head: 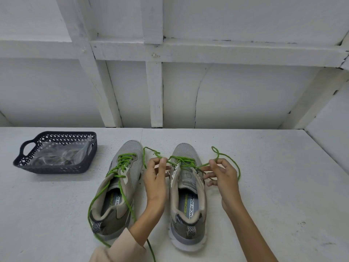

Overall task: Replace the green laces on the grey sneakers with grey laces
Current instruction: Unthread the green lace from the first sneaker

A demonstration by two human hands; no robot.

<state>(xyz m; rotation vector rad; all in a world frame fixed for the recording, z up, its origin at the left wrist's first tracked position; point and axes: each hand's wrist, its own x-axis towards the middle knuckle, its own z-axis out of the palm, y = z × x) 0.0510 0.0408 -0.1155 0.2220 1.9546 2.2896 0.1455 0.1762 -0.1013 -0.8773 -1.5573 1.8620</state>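
Observation:
Two grey sneakers stand side by side on the white table, toes pointing away from me. The left sneaker (120,184) carries an untied green lace (124,163) whose ends trail toward me. On the right sneaker (188,195) the green lace (181,160) is threaded only through the front eyelets. My left hand (155,178) pinches one end of that lace at the shoe's left side. At the shoe's right side my right hand (222,176) pinches the other end, which loops away to the right. A clear bag (60,154), apparently with grey laces, lies in a dark basket.
The dark perforated basket (83,167) with handles sits at the table's far left. A white panelled wall (154,87) rises behind the table, and another wall closes in at the right edge (328,133).

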